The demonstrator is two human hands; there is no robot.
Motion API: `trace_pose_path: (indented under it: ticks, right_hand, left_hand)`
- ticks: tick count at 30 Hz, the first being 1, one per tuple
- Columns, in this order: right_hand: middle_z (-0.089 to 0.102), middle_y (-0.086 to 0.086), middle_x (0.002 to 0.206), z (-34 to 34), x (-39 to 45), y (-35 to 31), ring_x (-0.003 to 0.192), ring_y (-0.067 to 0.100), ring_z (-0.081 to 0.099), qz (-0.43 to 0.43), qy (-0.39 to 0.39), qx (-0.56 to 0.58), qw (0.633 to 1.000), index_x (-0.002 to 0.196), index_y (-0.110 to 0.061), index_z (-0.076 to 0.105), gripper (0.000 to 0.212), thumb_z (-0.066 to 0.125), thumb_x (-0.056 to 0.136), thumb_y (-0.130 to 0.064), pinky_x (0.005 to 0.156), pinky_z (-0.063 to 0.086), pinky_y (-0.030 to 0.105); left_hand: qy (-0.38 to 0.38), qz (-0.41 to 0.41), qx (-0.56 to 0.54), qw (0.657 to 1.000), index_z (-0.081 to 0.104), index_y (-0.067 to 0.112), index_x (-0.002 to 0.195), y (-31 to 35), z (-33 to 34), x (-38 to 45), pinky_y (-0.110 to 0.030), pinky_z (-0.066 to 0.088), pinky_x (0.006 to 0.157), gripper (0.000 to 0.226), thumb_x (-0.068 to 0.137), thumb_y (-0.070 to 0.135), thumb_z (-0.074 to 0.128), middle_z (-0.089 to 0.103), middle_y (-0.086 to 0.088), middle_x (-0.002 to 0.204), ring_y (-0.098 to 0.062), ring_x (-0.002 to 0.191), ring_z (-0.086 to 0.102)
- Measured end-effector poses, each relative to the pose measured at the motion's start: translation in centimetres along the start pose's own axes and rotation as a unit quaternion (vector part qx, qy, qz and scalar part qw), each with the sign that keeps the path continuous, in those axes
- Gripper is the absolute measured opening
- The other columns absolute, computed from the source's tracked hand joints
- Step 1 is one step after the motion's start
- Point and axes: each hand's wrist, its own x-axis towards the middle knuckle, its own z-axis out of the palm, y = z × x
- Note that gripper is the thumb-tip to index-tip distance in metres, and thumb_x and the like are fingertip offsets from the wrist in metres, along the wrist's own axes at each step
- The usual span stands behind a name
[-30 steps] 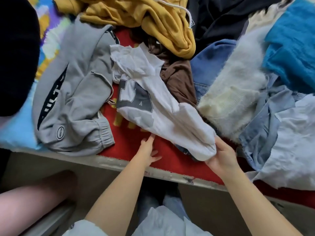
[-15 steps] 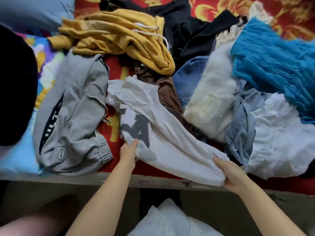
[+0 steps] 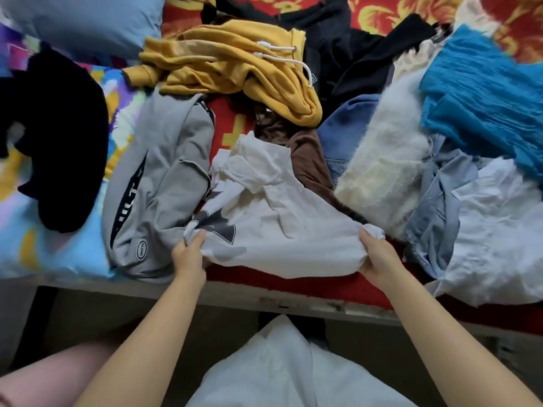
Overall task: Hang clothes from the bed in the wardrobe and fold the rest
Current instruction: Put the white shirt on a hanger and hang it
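Left hand (image 3: 188,254) and right hand (image 3: 379,257) each gripping a bunched lower corner of the white T-shirt (image 3: 282,224), now stretching it wider than half a second ago.

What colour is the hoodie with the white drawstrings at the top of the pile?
Mustard yellow. The hoodie shows best in the head view, the only one.

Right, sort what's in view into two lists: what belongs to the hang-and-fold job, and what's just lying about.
In the job:
- white T-shirt, gripped at its near edge by the left hand and right hand
- grey sweatpants
- yellow hoodie
- brown top
- fluffy cream sweater
- blue knit
- black garment

Lying about:
- pale blue pillow
- red bedspread
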Motion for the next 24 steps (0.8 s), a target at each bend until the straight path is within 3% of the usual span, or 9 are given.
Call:
trace_pose_path:
  ticks: [5, 8, 10, 12, 14, 15, 17, 20, 24]
  right_hand:
    - [0.073, -0.004, 0.081, -0.7, -2.0, -3.4, 0.070, 0.011, 0.069, -0.088, -0.097, 0.054, 0.990, 0.095, -0.019, 0.070, 0.029, 0.079, 0.068, -0.024, 0.053, 0.055, 0.022]
    - [0.060, 0.004, 0.087, -2.2, -0.6, -0.4, 0.070, 0.019, 0.056, -0.007, 0.044, -0.227, 0.973, 0.112, -0.008, 0.054, 0.020, 0.049, 0.093, -0.007, 0.057, 0.049, 0.030]
    - [0.050, 0.008, 0.078, -3.0, 0.5, 2.6, 0.061, 0.016, 0.045, 0.072, 0.081, -0.502, 0.858, 0.112, 0.000, 0.052, 0.021, 0.044, 0.094, -0.007, 0.060, 0.044, 0.032]
    - [0.058, 0.014, 0.084, -3.6, 1.3, 5.0, 0.059, 0.016, 0.045, 0.114, 0.017, -0.691, 0.714, 0.105, 0.001, 0.057, 0.021, 0.042, 0.094, -0.007, 0.064, 0.048, 0.031]
    - [0.056, 0.017, 0.123, -3.1, 1.4, 6.4, 0.086, 0.024, 0.055, 0.104, -0.062, -0.792, 0.598, 0.124, 0.000, 0.049, 0.031, 0.038, 0.097, -0.011, 0.070, 0.045, 0.027]
    - [0.051, 0.014, 0.132, -2.7, 1.4, 6.7, 0.103, 0.025, 0.054, 0.076, -0.079, -0.803, 0.586, 0.130, -0.001, 0.045, 0.035, 0.037, 0.098, -0.014, 0.076, 0.043, 0.027]
    - [0.055, 0.013, 0.127, -1.6, 1.9, 6.9, 0.108, 0.025, 0.054, 0.028, -0.080, -0.767, 0.636, 0.123, -0.003, 0.051, 0.033, 0.042, 0.096, -0.017, 0.073, 0.040, 0.027]
    - [0.061, 0.014, 0.118, 1.9, 2.1, 6.0, 0.101, 0.025, 0.057, -0.050, -0.104, -0.764, 0.635, 0.117, 0.000, 0.056, 0.030, 0.044, 0.094, -0.016, 0.074, 0.042, 0.029]
    - [0.053, 0.012, 0.129, 9.4, 0.7, 4.0, 0.115, 0.025, 0.051, -0.221, -0.153, -0.747, 0.607, 0.132, -0.009, 0.045, 0.039, 0.037, 0.095, -0.006, 0.087, 0.039, 0.027]
  left_hand:
    - [-0.097, 0.061, -0.100, 0.988, 0.048, 0.016, 0.082, 4.3, 1.7, -0.6, -0.021, 0.050, 0.053, 0.021, 0.089, -0.004, 0.050, 0.063, 0.005, 0.061, -0.008, 0.055, 0.060]
    - [-0.144, -0.082, -0.018, 0.986, 0.055, 0.015, 0.103, 1.6, 0.6, -0.1, -0.030, 0.050, 0.064, 0.012, 0.091, 0.016, 0.054, 0.064, -0.002, 0.081, -0.017, 0.071, 0.061]
    - [-0.121, -0.224, 0.074, 0.964, 0.063, 0.006, 0.106, -2.1, -1.0, -0.2, -0.033, 0.048, 0.068, 0.026, 0.090, 0.026, 0.057, 0.066, -0.008, 0.076, -0.024, 0.073, 0.059]
    - [-0.058, -0.214, 0.182, 0.958, 0.060, -0.002, 0.110, -5.4, -2.5, 0.1, -0.032, 0.044, 0.068, 0.026, 0.087, 0.010, 0.059, 0.060, -0.012, 0.076, -0.025, 0.074, 0.055]
    - [-0.023, -0.098, 0.243, 0.965, 0.058, 0.000, 0.098, -6.8, -3.5, 0.2, -0.027, 0.035, 0.064, 0.017, 0.085, -0.007, 0.052, 0.054, -0.011, 0.081, -0.022, 0.078, 0.047]
    - [-0.027, -0.039, 0.270, 0.962, 0.056, 0.005, 0.084, -6.7, -4.0, 0.0, -0.026, 0.030, 0.062, 0.018, 0.084, -0.011, 0.048, 0.050, -0.010, 0.080, -0.021, 0.079, 0.043]
    - [-0.033, 0.120, 0.349, 0.929, 0.049, 0.008, 0.067, -6.2, -5.5, 0.1, -0.025, 0.025, 0.060, 0.027, 0.079, -0.015, 0.048, 0.041, -0.007, 0.079, -0.021, 0.077, 0.040]
    - [-0.069, 0.372, 0.440, 0.815, 0.057, -0.002, 0.074, -4.5, -8.3, 0.9, -0.027, 0.032, 0.065, 0.015, 0.063, -0.010, 0.050, 0.045, -0.007, 0.085, -0.021, 0.076, 0.042]
    - [-0.126, 0.617, 0.458, 0.627, 0.040, 0.013, 0.076, 0.0, -10.7, -0.2, -0.027, 0.033, 0.060, 0.018, 0.072, -0.004, 0.039, 0.051, -0.002, 0.081, -0.019, 0.070, 0.043]
